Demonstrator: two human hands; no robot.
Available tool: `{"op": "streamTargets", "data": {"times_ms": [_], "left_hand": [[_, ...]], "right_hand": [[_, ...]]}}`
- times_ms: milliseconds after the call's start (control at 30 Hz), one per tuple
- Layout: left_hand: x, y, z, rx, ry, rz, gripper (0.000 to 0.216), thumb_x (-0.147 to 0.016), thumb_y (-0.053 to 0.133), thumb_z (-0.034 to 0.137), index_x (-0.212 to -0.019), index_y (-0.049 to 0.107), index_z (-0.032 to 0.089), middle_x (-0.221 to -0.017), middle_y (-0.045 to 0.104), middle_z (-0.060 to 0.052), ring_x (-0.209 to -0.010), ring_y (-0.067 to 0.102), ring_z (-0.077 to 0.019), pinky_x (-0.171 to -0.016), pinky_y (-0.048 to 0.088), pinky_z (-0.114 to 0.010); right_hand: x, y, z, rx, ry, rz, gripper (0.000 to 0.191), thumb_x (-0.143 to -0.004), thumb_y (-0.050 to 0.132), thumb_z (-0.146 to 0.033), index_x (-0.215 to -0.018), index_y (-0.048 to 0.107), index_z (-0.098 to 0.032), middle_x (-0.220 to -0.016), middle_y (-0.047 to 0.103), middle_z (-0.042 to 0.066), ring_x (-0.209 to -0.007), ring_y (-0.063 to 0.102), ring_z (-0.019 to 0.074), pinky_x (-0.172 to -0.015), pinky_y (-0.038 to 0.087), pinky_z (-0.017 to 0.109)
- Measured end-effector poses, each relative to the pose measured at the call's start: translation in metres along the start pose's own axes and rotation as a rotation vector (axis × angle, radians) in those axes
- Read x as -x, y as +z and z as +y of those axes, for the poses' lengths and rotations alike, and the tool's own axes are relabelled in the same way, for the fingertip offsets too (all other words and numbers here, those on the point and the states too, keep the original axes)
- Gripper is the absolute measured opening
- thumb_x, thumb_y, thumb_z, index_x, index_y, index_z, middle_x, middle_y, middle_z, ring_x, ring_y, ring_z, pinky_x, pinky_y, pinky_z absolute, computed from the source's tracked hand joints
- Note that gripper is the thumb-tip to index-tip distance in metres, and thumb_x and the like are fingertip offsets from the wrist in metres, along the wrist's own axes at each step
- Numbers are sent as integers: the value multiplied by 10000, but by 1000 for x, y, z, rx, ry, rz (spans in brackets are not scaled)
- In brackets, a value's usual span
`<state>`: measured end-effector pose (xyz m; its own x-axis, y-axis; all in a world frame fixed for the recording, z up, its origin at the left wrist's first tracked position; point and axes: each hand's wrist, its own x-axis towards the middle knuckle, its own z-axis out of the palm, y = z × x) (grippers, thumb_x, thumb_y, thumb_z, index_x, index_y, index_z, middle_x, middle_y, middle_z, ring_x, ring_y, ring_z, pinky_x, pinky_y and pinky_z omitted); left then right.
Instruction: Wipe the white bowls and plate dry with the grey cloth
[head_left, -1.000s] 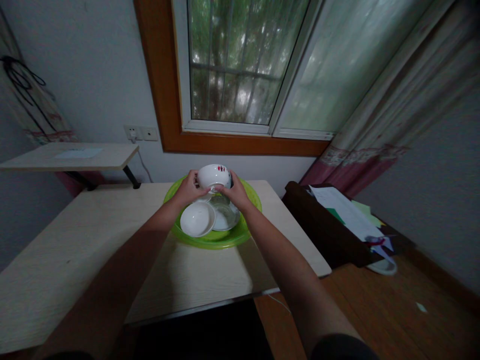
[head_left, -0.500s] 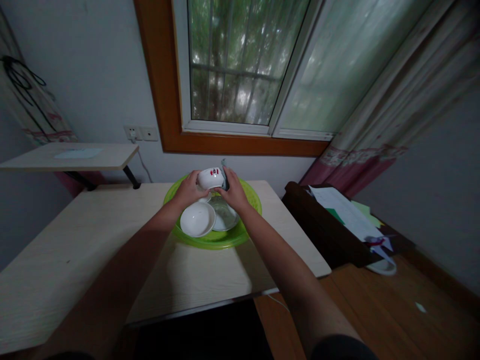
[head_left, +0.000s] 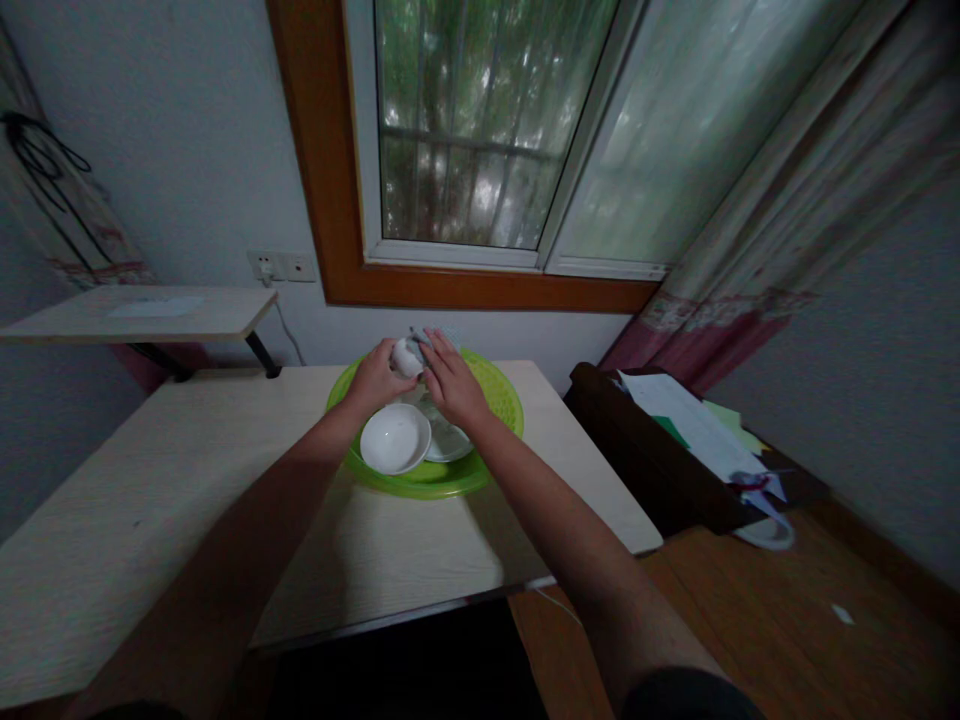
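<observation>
My left hand (head_left: 375,379) is closed around the side of a small white bowl (head_left: 406,358), raised above a green plastic basin (head_left: 513,405). My right hand (head_left: 456,386) presses a grey-blue cloth (head_left: 419,347) against the bowl's right side, its fingers laid over the cloth. Part of the bowl is hidden by both hands and the cloth. Inside the basin, a larger white bowl (head_left: 395,440) rests at the front left. Beside it on the right lies a pale dish (head_left: 448,444), partly covered by my right hand.
The basin stands on a light wooden table (head_left: 247,430) below a window (head_left: 487,130). To the left is a raised shelf (head_left: 135,312) on black legs. A dark brown piece of furniture (head_left: 645,450) with papers (head_left: 686,425) stands right of the table.
The small bowl has turned, so its red markings no longer show. My right hand has shifted slightly left and over the bowl, bringing the cloth onto its side.
</observation>
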<state>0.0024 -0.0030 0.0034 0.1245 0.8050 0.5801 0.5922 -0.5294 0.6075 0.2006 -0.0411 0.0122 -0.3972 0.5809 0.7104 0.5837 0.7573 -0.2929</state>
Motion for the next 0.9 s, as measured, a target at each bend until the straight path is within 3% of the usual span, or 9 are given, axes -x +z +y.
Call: {"op": "streamTargets", "data": {"times_ms": [167, 333, 433, 567, 733, 900], "left_hand": [[1, 0, -3, 80, -47, -27, 614, -636, 854, 368, -1150, 559, 207, -1089, 703, -79, -930, 681, -218, -762, 555, -303], [0, 0, -8, 325, -129, -56, 638, -641, 857, 359, -1161, 524, 199, -1138, 697, -103, -1003, 702, -228, -792, 572, -308], [-1, 4, -12, 409, -168, -70, 657, -636, 857, 352, -1169, 506, 192, -1174, 684, -130, -1004, 707, -235, -809, 578, -331], [-1, 8, -16, 422, -130, -80, 707, -628, 848, 310, -1231, 497, 198, -1249, 659, -144, -1081, 691, -246, -882, 571, -358], [1, 4, -8, 223, -18, -117, 704, -621, 843, 275, -1252, 540, 207, -1285, 654, -122, -1162, 649, -261, -977, 542, -381], [3, -2, 2, 24, 48, -122, 623, -663, 810, 277, -1229, 562, 191, -1195, 683, -106, -1065, 659, -265, -945, 530, -382]], "right_hand": [[2, 3, 29, -274, 337, 139, 767, -960, 569, -623, -1590, 398, -221, -1644, 413, 127, -1539, 368, 305, -1286, 263, 526], [5, 2, 34, -491, 462, 119, 936, -803, 760, -620, -1576, 415, -221, -1598, 483, 111, -1466, 465, 318, -1246, 343, 489], [5, 3, 32, -486, 481, 138, 935, -772, 807, -540, -1560, 430, -207, -1556, 525, 118, -1406, 518, 317, -1213, 388, 479], [4, 5, 36, -337, 463, 160, 891, -762, 830, -457, -1525, 463, -179, -1518, 539, 164, -1402, 506, 341, -1223, 359, 508], [5, 5, 40, -177, 261, 76, 843, -820, 798, -356, -1550, 411, -184, -1527, 503, 183, -1430, 462, 336, -1244, 326, 522], [8, 6, 40, -75, 208, 40, 835, -900, 728, -362, -1608, 318, -195, -1590, 427, 192, -1478, 410, 332, -1254, 316, 538]]}}
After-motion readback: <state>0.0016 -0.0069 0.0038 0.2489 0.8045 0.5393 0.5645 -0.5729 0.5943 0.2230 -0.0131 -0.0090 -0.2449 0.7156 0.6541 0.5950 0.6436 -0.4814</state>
